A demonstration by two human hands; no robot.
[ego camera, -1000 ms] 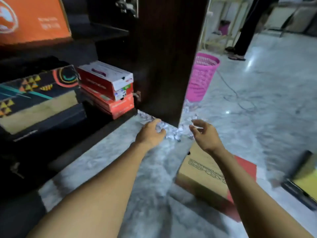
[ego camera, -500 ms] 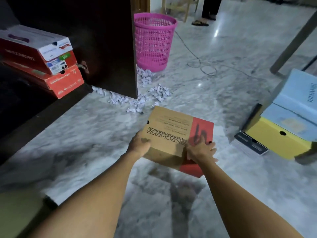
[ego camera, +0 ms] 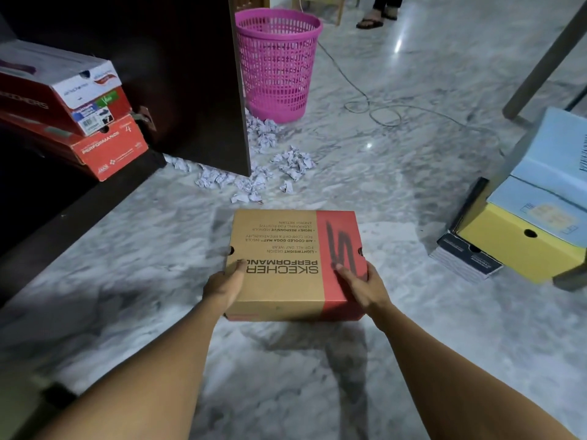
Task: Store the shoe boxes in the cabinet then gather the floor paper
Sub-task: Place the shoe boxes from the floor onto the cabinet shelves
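A brown and red shoe box (ego camera: 286, 249) is held above the marble floor between both hands. My left hand (ego camera: 222, 285) grips its near left side, thumb on the lid. My right hand (ego camera: 362, 285) grips the near right side, thumb on the red band. Two red and white shoe boxes (ego camera: 79, 115) are stacked on the low shelf of the dark cabinet (ego camera: 190, 74) at the left. Several crumpled white papers (ego camera: 254, 173) lie on the floor by the cabinet's open door.
A pink mesh basket (ego camera: 276, 65) stands behind the cabinet door. At the right a pale blue box (ego camera: 552, 173) sits on a yellow box (ego camera: 514, 246), with a dark box (ego camera: 467, 258) beside them. A cable (ego camera: 374, 106) lies on the floor. A person's feet (ego camera: 374, 19) show at the top.
My hands left the papers by the cabinet, came back to the brown and red box, took hold of its sides and raised it off the floor toward me.
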